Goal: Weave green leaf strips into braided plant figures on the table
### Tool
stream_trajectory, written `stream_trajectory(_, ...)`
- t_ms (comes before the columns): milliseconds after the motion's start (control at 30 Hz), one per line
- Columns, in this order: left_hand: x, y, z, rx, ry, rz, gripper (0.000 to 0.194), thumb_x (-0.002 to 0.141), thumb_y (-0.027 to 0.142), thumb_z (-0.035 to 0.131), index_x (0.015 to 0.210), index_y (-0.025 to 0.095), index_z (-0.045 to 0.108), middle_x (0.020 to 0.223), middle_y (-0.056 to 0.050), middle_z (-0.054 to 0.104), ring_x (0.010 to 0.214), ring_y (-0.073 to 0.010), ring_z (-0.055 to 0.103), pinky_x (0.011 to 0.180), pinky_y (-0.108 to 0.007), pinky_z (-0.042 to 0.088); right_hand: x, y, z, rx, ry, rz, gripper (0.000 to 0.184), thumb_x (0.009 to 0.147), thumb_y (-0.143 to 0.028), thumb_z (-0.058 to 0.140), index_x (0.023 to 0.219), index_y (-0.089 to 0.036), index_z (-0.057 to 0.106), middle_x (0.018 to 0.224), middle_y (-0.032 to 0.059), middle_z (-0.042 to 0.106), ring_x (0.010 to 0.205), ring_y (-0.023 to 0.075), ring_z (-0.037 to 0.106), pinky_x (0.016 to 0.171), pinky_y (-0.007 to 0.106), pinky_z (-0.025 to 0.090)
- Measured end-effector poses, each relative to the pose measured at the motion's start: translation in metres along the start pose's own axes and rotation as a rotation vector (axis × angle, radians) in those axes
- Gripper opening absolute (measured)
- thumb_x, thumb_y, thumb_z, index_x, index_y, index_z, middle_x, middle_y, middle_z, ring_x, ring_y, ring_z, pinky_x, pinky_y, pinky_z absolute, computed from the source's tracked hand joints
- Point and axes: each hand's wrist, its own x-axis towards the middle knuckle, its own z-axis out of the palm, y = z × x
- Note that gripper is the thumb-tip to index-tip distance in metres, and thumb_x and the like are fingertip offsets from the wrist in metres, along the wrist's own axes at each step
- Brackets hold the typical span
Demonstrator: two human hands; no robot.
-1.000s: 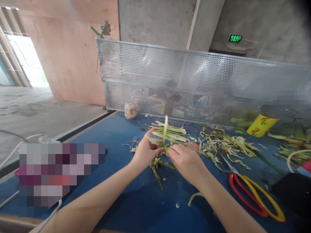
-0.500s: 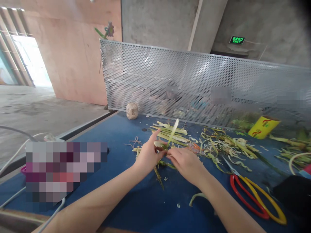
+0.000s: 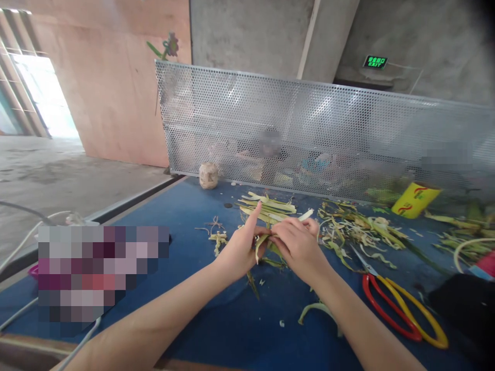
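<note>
My left hand [image 3: 243, 246] and my right hand [image 3: 297, 241] meet over the middle of the blue table. Both are closed on a pale green plant strip [image 3: 261, 246], their fingertips almost touching. One bent end hangs down between the hands. A whitish strip end [image 3: 307, 215] sticks out beyond my right hand's fingers. The left thumb points up, apart from the other fingers. Behind the hands lies a row of flat, pale strips [image 3: 276, 207]. Exactly how the held pieces are joined or folded is hidden by my fingers.
Scissors [image 3: 386, 296] with red and yellow handles lie at the right. Beyond are a heap of strip scraps [image 3: 359, 226] and a yellow roll [image 3: 415, 200]. A tape-like beige roll [image 3: 209, 175] stands near the perforated metal screen [image 3: 240, 108]. Blurred items and a cable are at left.
The upright strip has swung down to the right, beside my right hand. A bent end now hangs lower between the hands. My right hand has turned slightly over the strip.
</note>
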Motion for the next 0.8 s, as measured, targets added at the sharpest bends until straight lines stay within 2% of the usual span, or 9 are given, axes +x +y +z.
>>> stream_trajectory(133,0.001,0.004,0.001,-0.094,0.035,-0.1,0.074,0.069,0.008,0.05,0.135,0.017,0.016,0.097,-0.007,0.064,0.079,-0.0157,0.06,0.073,-0.029,0.047,-0.001,0.001,0.002,0.054,0.013,0.105,0.014,0.087,-0.021,0.044,0.078,-0.019,0.054,0.078,-0.001,0.064,0.076,0.0134,0.056,0.076,0.031,0.022)
stream_trajectory(267,0.002,0.004,0.002,-0.216,0.034,-0.178,0.068,0.072,0.021,0.056,0.131,0.017,0.022,0.089,-0.006,0.063,0.069,-0.0147,0.059,0.063,-0.029,0.047,0.0,0.001,0.002,0.094,-0.002,0.146,0.012,0.087,-0.022,0.045,0.077,-0.02,0.052,0.074,-0.0023,0.063,0.068,0.012,0.056,0.077,0.03,0.023)
stream_trajectory(467,0.005,-0.005,0.001,-0.313,0.061,-0.227,0.078,0.064,0.02,0.067,0.128,0.016,0.023,0.076,-0.002,0.062,0.067,-0.015,0.059,0.064,-0.03,0.047,-0.001,-0.004,0.002,0.101,0.065,0.095,0.015,0.087,-0.023,0.044,0.076,-0.02,0.053,0.071,-0.0017,0.063,0.062,0.0115,0.054,0.076,0.03,0.025)
stream_trajectory(633,0.005,-0.005,0.001,-0.433,0.067,-0.268,0.08,0.062,0.013,0.067,0.127,0.018,0.022,0.072,0.002,0.06,0.068,-0.0135,0.06,0.067,-0.029,0.048,-0.003,-0.007,0.004,0.178,0.087,0.049,0.014,0.086,-0.021,0.044,0.073,-0.02,0.051,0.07,-0.0001,0.061,0.061,0.013,0.053,0.076,0.031,0.031)
stream_trajectory(733,0.005,0.0,0.001,-0.534,0.078,-0.332,0.085,0.062,0.009,0.066,0.13,0.017,0.017,0.074,0.001,0.061,0.062,-0.0131,0.061,0.056,-0.025,0.048,-0.003,-0.006,0.005,0.299,0.069,0.166,0.011,0.083,-0.025,0.048,0.074,-0.021,0.051,0.072,0.0017,0.061,0.068,0.0161,0.055,0.071,0.031,0.038)
stream_trajectory(800,0.006,0.004,0.001,-0.572,0.13,-0.386,0.096,0.06,0.01,0.069,0.133,0.017,0.008,0.08,-0.002,0.063,0.055,-0.0125,0.059,0.044,-0.022,0.044,-0.002,-0.005,0.005,0.434,0.048,0.281,0.009,0.082,-0.027,0.049,0.076,-0.021,0.051,0.073,0.0029,0.06,0.071,0.0175,0.056,0.065,0.028,0.042)
